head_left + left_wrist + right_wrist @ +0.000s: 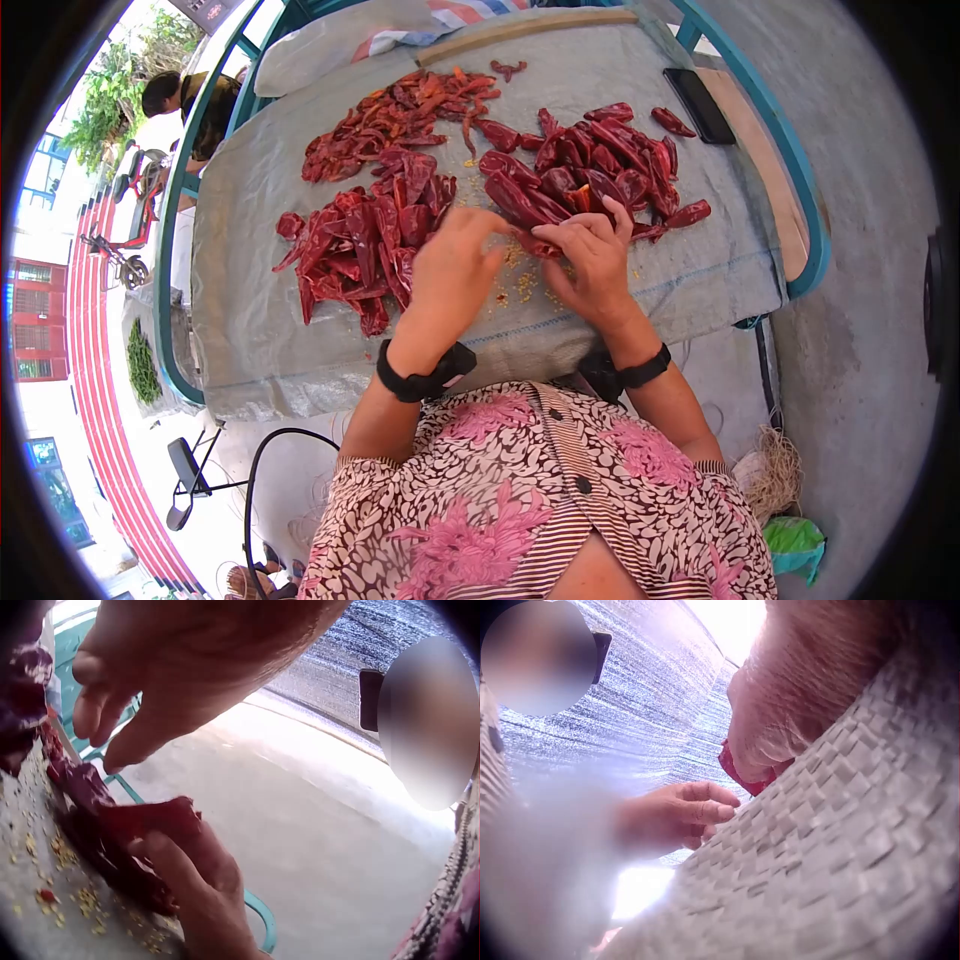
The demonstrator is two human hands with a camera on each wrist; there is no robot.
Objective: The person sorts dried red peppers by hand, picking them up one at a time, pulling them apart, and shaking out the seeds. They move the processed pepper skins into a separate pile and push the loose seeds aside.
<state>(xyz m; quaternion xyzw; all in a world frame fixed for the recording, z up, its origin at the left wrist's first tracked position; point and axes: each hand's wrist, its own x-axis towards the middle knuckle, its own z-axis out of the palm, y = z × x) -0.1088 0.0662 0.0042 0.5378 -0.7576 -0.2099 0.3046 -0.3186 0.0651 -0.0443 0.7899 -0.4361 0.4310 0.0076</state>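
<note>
My right hand point(597, 268) pinches a dried red chili pepper point(537, 243) between thumb and fingers, low over the front of the sheet. In the left wrist view that chili point(154, 821) looks split and flattened. Facing it, my left hand point(450, 275) hovers with bent, loose fingers and nothing between them; in the left wrist view a gap separates its thumb from the chili. Whole dried chilies point(590, 165) are heaped beyond my right hand. Beside my left hand lies a second heap of dark red chilies point(365, 235). Smaller orange-red pieces point(400, 115) form a pile behind it.
A grey woven sheet point(240, 300) covers the bed of a teal-framed cart point(815, 240). Yellow seeds point(520, 285) are scattered between the heaps. A black phone point(698, 105) lies at the right edge. At the far left are another person point(210, 105) and a red motorbike point(140, 200).
</note>
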